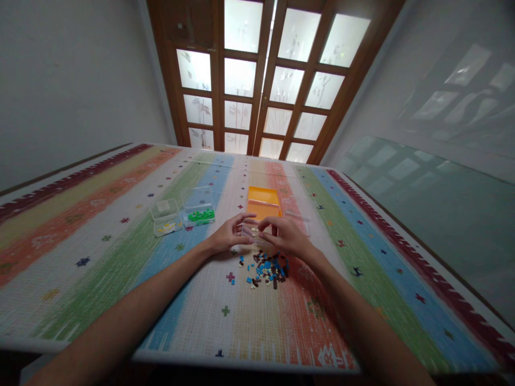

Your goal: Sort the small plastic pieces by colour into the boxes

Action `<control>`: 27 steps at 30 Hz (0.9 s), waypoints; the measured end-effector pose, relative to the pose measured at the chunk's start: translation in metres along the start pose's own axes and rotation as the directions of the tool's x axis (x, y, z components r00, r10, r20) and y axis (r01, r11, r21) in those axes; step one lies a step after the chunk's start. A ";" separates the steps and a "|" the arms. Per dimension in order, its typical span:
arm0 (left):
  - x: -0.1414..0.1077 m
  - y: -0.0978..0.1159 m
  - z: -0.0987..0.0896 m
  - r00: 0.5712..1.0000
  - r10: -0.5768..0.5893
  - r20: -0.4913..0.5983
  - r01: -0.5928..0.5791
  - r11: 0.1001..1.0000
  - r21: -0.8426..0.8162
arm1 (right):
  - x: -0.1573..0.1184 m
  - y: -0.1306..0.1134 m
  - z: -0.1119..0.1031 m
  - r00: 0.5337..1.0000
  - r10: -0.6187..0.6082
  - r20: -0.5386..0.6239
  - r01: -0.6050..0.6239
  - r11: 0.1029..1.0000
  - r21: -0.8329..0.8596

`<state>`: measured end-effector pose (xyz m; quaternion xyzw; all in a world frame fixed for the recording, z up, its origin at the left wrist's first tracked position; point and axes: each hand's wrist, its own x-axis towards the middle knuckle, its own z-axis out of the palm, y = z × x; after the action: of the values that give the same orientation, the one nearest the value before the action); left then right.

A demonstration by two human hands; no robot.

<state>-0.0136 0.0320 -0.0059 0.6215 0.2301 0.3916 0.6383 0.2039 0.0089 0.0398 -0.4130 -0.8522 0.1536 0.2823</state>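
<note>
Fingers and thumb of my left hand [230, 236] are wrapped round the left side of a small clear plastic box [248, 229], which holds a few cream-coloured pieces. Over the same box, my right hand [284, 235] is closed in a pinch. Whatever is between its fingertips, if anything, is too small to make out. Just in front of the box, towards me, lies a loose pile of small building bricks [269, 269] in blue, dark brown and cream. Part of the box is hidden behind my right hand.
Beyond my hands an open orange box [263, 196] lies on the striped tablecloth [132, 257]. To the left are an open clear box with green bricks [200, 215] and another with yellow and white pieces [168, 228]. A clear plastic lid or box [300, 221] lies right.
</note>
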 end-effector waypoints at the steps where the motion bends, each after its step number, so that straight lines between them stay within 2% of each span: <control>1: 0.000 0.000 0.000 1.000 -0.005 0.001 0.005 1.000 -0.003 | 0.000 0.000 0.001 1.000 0.000 -0.002 0.000 1.000 -0.004; 14: 0.000 -0.001 -0.001 1.000 -0.006 0.010 0.006 1.000 0.002 | 0.005 0.003 0.006 1.000 -0.030 0.010 0.029 0.999 0.029; 21: 0.001 -0.002 -0.001 1.000 0.007 0.013 -0.008 1.000 0.009 | 0.010 -0.003 0.007 0.995 0.082 0.051 -0.078 0.994 -0.071; 27: 0.001 -0.003 -0.002 1.000 0.010 0.015 -0.010 1.000 0.017 | 0.009 -0.003 0.003 0.990 0.093 0.102 -0.083 0.992 -0.097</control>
<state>-0.0140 0.0339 -0.0092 0.6311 0.2257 0.3882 0.6326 0.1961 0.0145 0.0420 -0.4539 -0.8532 0.1480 0.2099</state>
